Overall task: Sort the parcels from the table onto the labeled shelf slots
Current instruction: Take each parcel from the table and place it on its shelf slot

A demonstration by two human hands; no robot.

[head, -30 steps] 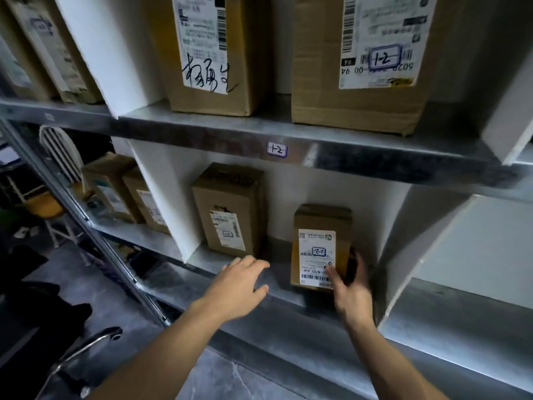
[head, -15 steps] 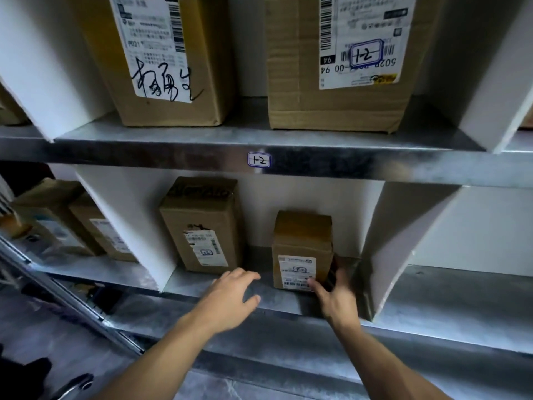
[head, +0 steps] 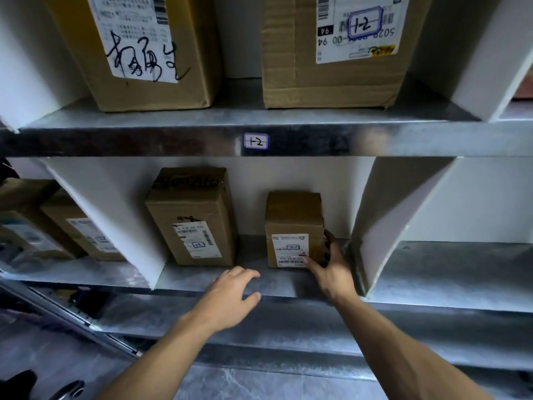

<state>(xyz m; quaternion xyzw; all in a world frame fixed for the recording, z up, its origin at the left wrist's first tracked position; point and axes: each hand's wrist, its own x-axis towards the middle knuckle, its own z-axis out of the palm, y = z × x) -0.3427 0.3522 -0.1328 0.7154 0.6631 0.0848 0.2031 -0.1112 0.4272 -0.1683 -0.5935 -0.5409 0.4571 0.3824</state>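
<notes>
Parcel (head: 292, 223) stood upright on the lower shelf (head: 202, 280), right of a taller parcel (head: 193, 215) and apart from it, near the white divider (head: 383, 220). Right hand (head: 331, 269) gripped its lower right corner: thumb on the front label, fingers round the side. Left hand (head: 230, 295) hovered over the shelf's front edge, fingers loose, holding nothing.

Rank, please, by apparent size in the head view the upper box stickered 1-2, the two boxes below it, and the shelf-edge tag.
Largest to smallest: upper box (cropped), left lower box, right lower box, shelf-edge tag.
</notes>
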